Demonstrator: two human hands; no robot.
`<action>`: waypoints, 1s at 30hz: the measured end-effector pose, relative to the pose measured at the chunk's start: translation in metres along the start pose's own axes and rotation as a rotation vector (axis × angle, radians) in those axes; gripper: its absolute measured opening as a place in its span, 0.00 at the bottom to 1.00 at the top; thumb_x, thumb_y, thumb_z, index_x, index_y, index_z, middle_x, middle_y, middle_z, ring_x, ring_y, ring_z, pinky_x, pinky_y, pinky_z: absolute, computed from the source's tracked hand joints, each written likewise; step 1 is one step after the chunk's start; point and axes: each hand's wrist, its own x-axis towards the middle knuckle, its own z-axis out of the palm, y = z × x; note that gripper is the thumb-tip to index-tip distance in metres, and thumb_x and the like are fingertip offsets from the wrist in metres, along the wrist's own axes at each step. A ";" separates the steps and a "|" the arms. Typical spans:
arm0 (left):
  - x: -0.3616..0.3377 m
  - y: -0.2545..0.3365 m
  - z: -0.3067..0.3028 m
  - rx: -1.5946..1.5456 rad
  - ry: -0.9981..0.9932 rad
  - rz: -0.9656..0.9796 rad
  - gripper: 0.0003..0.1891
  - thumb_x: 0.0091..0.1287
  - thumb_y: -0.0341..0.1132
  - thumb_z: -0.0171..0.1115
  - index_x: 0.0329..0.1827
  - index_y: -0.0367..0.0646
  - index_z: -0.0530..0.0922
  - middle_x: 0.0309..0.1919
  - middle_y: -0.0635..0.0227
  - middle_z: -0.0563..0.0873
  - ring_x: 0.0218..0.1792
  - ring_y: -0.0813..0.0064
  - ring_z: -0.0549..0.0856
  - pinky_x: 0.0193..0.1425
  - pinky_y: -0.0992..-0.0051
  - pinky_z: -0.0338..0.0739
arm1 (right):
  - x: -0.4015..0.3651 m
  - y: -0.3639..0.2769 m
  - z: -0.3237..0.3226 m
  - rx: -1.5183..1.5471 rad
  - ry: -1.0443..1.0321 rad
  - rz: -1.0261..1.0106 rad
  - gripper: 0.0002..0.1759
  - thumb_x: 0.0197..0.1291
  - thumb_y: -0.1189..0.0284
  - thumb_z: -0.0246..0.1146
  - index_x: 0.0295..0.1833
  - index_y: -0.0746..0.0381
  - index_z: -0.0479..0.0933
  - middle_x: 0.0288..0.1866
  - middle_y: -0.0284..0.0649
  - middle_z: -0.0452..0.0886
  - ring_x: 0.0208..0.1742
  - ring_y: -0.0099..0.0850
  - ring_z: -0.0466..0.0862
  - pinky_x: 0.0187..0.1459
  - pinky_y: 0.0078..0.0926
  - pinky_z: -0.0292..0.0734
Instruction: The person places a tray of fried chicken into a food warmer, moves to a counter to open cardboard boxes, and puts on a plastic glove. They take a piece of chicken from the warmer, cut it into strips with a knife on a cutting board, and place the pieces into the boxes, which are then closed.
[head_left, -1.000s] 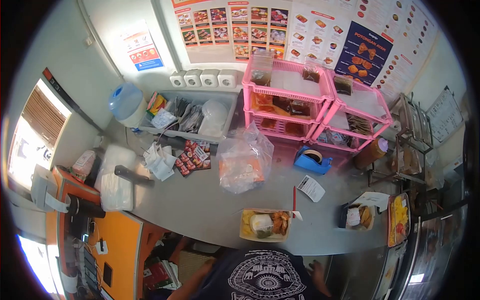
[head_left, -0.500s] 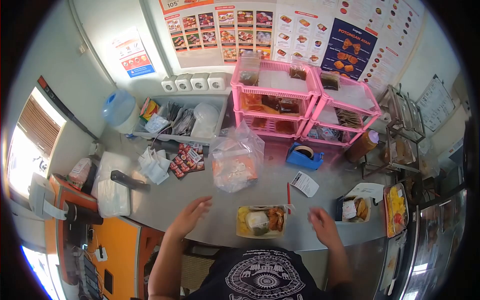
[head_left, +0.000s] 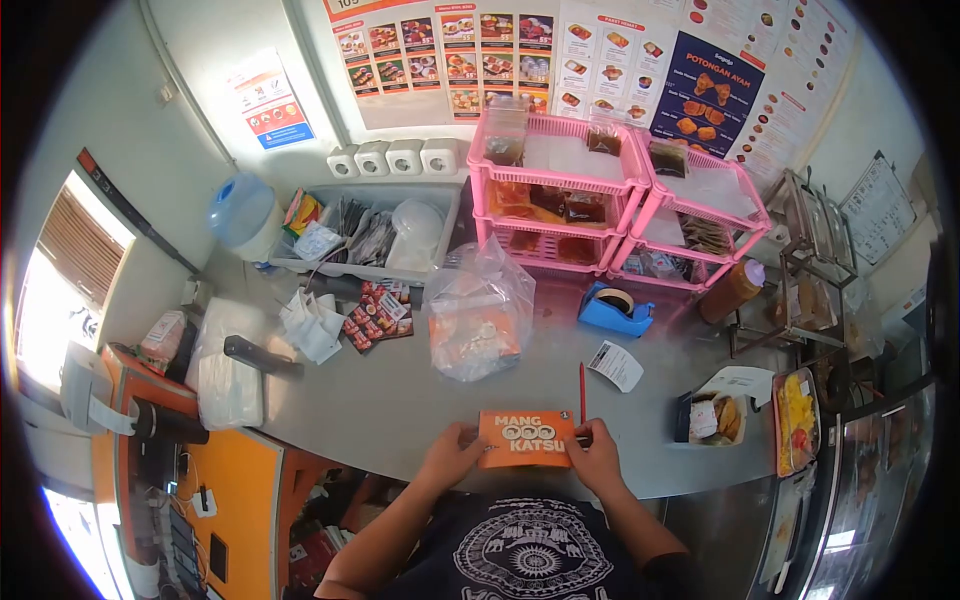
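Note:
An orange food box (head_left: 525, 438) printed "MANG KATSU" sits near the front edge of the steel counter, its top covering the food. My left hand (head_left: 452, 458) is closed on its left side, the fingers curled at the edge. At the opposite side my right hand (head_left: 598, 456) grips the box, thumb and fingers at the right edge. Just beyond the right hand a red pen (head_left: 582, 390) lies by a printed receipt (head_left: 615, 366). A clear plastic bag (head_left: 478, 325) with an orange box inside stands behind the food box.
Pink stacked baskets (head_left: 560, 185) with sauce packets stand at the back, near a blue tape dispenser (head_left: 614, 310). A grey bin (head_left: 365, 268) holds packets and lids. To the right are an open food box (head_left: 715, 420) and a tray of yellow food (head_left: 797, 425).
The box of rice and chicken was uncovered; its orange lid now covers it. Both hands, previously apart with fingers spread, have come inward onto its sides.

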 end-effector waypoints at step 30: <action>0.016 -0.002 -0.010 0.401 -0.303 0.091 0.27 0.76 0.48 0.59 0.71 0.41 0.79 0.56 0.41 0.85 0.56 0.40 0.84 0.64 0.51 0.79 | 0.017 0.029 0.005 0.024 -0.293 0.120 0.21 0.78 0.65 0.58 0.65 0.69 0.80 0.47 0.50 0.88 0.48 0.40 0.87 0.55 0.38 0.80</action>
